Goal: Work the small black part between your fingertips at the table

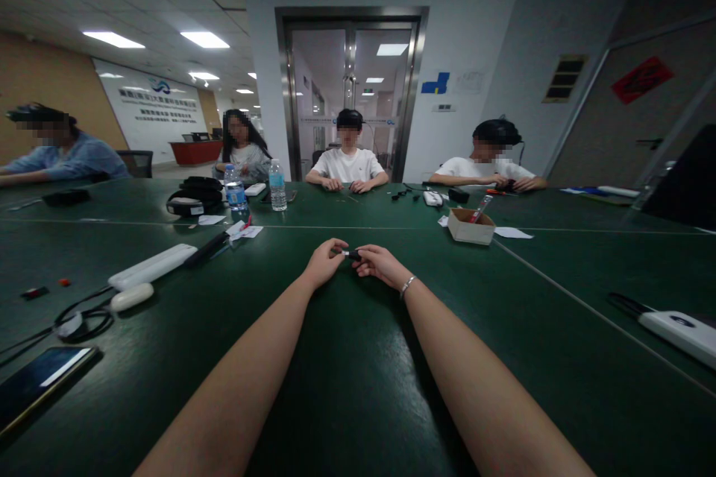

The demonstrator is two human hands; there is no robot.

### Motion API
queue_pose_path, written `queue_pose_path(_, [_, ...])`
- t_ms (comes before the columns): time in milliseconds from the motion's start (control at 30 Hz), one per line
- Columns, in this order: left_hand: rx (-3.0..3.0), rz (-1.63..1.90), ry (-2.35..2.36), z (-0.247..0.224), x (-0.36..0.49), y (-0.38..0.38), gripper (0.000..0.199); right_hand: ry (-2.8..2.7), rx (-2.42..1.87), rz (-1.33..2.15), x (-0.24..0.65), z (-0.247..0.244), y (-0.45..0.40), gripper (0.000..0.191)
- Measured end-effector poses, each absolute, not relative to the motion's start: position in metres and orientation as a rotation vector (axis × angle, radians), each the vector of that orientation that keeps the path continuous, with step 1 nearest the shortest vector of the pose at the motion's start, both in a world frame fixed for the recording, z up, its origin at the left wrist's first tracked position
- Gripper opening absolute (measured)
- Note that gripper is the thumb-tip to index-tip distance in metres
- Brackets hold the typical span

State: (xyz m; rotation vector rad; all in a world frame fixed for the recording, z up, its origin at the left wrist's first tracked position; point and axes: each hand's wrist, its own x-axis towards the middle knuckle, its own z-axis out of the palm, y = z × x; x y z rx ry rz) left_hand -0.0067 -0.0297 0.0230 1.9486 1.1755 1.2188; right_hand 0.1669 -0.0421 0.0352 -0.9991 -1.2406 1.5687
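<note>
Both hands meet over the green table, in the middle of the head view. A small dark object with a light, metallic-looking end lies between them. My right hand pinches its dark part; a silver bracelet is on that wrist. At the light end, the fingertips of my left hand are closed together. The object is too small to name with certainty.
On the left lie a phone, a black cable, a white oval case and a white power strip. Farther off stand water bottles and an open box. Several people sit across the table.
</note>
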Motion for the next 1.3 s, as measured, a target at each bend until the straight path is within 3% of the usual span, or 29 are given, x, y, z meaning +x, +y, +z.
queue_pose_path(667, [1.860, 1.229, 1.097, 0.0181, -0.0057, -0.0258, 0.026, -1.342, -1.012, 1.532, 0.1668, 0.0296, -0.0376, 0.011])
queue_pose_path(967, [1.902, 1.119, 1.417, 0.0183, -0.0126, -0.0265, 0.047, -1.362, -1.027, 1.538, 0.1673, 0.0302, -0.0378, 0.014])
queue_pose_path(1300, [1.781, 1.276, 1.027, 0.0185, -0.0085, -0.0221, 0.029, -1.322, -1.012, 1.541, 0.1668, 0.0297, -0.0381, 0.014])
